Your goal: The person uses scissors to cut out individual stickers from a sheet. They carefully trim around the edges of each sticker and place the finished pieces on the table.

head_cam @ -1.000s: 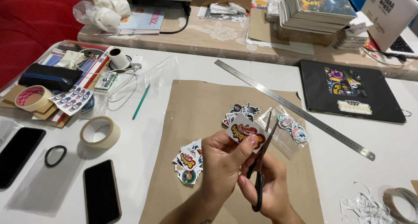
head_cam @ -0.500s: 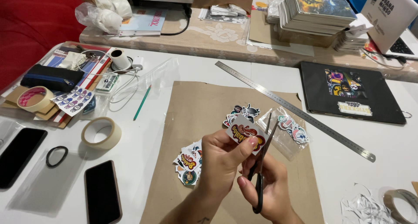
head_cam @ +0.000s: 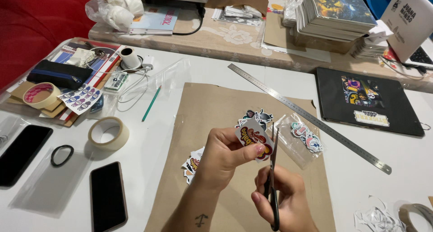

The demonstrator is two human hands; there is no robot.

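Note:
My left hand [head_cam: 222, 159] pinches a colourful sticker [head_cam: 252, 137] by its lower edge, holding it up over a sheet of brown kraft paper [head_cam: 207, 110]. My right hand [head_cam: 284, 200] grips black scissors [head_cam: 272, 169], blades pointing up along the sticker's right edge. Loose stickers [head_cam: 191, 163] lie on the paper under my left hand, and more stickers [head_cam: 257, 116] lie just beyond it. A clear plastic bag with stickers [head_cam: 302, 137] rests to the right.
A long metal ruler [head_cam: 311, 117] lies diagonally across the table. A black folder [head_cam: 365, 101] is at right. Tape rolls [head_cam: 108, 132] [head_cam: 41, 94], two phones [head_cam: 107, 196] [head_cam: 21, 153], a green pencil [head_cam: 151, 103] and paper scraps [head_cam: 376, 218] lie around.
The hands with sticker and scissors stay in nearly the same place; the sticker has turned slightly in my left hand.

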